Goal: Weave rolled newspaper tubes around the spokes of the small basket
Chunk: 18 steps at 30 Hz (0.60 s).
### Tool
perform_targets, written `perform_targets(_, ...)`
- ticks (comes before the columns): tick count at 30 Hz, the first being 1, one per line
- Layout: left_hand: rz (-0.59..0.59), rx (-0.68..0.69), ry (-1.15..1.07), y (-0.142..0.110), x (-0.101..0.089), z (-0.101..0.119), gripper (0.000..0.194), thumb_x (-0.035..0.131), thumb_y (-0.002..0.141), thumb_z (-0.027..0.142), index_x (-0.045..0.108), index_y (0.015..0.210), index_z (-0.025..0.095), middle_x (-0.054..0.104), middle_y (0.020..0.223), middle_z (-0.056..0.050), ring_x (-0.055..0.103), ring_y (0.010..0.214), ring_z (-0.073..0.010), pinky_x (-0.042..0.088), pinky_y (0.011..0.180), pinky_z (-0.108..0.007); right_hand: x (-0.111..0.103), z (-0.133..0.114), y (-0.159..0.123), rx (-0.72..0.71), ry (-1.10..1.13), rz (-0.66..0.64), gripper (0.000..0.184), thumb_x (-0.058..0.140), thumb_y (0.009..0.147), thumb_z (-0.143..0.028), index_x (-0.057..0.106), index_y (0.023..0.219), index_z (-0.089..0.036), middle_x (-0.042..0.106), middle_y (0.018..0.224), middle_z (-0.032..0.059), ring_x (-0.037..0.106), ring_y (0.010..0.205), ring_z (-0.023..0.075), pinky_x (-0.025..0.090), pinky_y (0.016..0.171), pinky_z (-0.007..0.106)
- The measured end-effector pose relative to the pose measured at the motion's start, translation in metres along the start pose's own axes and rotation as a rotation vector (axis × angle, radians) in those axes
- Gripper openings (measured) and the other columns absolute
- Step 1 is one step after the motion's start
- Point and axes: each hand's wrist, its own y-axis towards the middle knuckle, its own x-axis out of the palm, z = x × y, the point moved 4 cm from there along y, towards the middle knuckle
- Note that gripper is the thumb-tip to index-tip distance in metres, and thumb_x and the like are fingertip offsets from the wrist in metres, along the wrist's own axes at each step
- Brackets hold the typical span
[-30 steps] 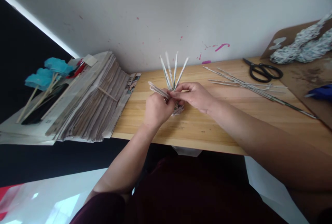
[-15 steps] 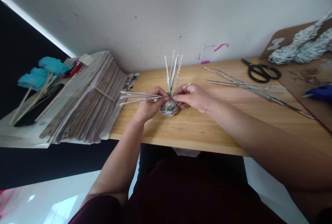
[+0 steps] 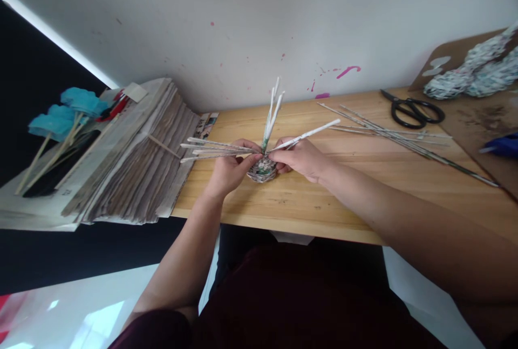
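A small woven piece of rolled paper [image 3: 263, 170] sits on the table between my hands, round at its base. Several thin paper sticks fan out from its top. Some of these upright paper sticks [image 3: 272, 117] lean toward the wall. My left hand [image 3: 230, 170] is closed on the left side of the weave, with a bunch of paper sticks [image 3: 210, 149] running out leftward over it. On the opposite side, my right hand [image 3: 301, 156] pinches near the neck, and one white paper stick [image 3: 318, 130] slants up to the right across its fingers. The fingertips partly hide the neck.
Loose paper sticks [image 3: 388, 136] lie crossed on the right of the wooden table [image 3: 283, 206]. Black scissors [image 3: 413, 110] rest behind them, beside a board with woven paper pieces [image 3: 477, 71] and a blue tool [image 3: 504, 145]. A tall newspaper stack [image 3: 141, 160] stands left.
The left hand has shifted left, and the woven base now shows. Several sticks have swung out leftward over that hand. One stick has come down to the right over my right hand.
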Motion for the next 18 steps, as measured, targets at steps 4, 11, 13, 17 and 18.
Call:
perform_targets(4, 0.0, 0.003, 0.067, -0.006, 0.0, 0.005, 0.025, 0.08, 0.077, 0.038, 0.069, 0.086, 0.017, 0.072, 0.089, -0.006, 0.067, 0.078, -0.016, 0.054, 0.061, -0.024, 0.001, 0.002, 0.0, -0.047, 0.005, -0.024, 0.021, 0.073, 0.072, -0.013, 0.056, 0.062, -0.019, 0.06, 0.055, -0.0021, 0.058, 0.053, 0.0093, 0.05, 0.05, 0.02)
perform_targets(11, 0.062, 0.099, 0.145, -0.009, -0.003, 0.01, 0.016, 0.076, 0.082, 0.032, 0.075, 0.085, 0.017, 0.076, 0.091, -0.007, 0.071, 0.088, -0.0192, 0.057, 0.078, -0.03, 0.005, -0.003, -0.003, -0.024, 0.059, -0.014, 0.013, 0.072, 0.075, -0.007, 0.066, 0.071, -0.017, 0.064, 0.061, -0.0022, 0.057, 0.051, 0.0075, 0.05, 0.05, 0.019)
perform_targets(13, 0.068, 0.125, 0.179, -0.011, -0.003, 0.012, 0.014, 0.074, 0.085, 0.032, 0.076, 0.085, 0.018, 0.078, 0.092, -0.007, 0.072, 0.091, -0.0199, 0.057, 0.084, -0.032, 0.005, -0.003, -0.002, -0.003, 0.074, -0.01, 0.011, 0.072, 0.077, -0.006, 0.071, 0.076, -0.017, 0.066, 0.064, -0.002, 0.057, 0.051, 0.0069, 0.05, 0.05, 0.019)
perform_targets(17, 0.111, 0.15, 0.195, -0.015, -0.003, 0.014, 0.014, 0.071, 0.088, 0.031, 0.079, 0.084, 0.02, 0.079, 0.094, -0.007, 0.073, 0.095, -0.0213, 0.057, 0.091, -0.035, 0.004, 0.0, -0.001, 0.043, 0.099, -0.011, 0.013, 0.073, 0.077, -0.005, 0.074, 0.074, -0.017, 0.065, 0.06, -0.0023, 0.056, 0.049, 0.007, 0.051, 0.05, 0.019)
perform_targets(18, 0.122, 0.152, 0.196, -0.016, -0.003, 0.015, 0.014, 0.071, 0.088, 0.03, 0.079, 0.084, 0.02, 0.079, 0.094, -0.007, 0.073, 0.096, -0.0214, 0.057, 0.091, -0.035, 0.004, 0.0, 0.0, 0.049, 0.112, -0.01, 0.013, 0.074, 0.076, -0.005, 0.074, 0.074, -0.017, 0.065, 0.06, -0.0025, 0.056, 0.049, 0.007, 0.051, 0.049, 0.02)
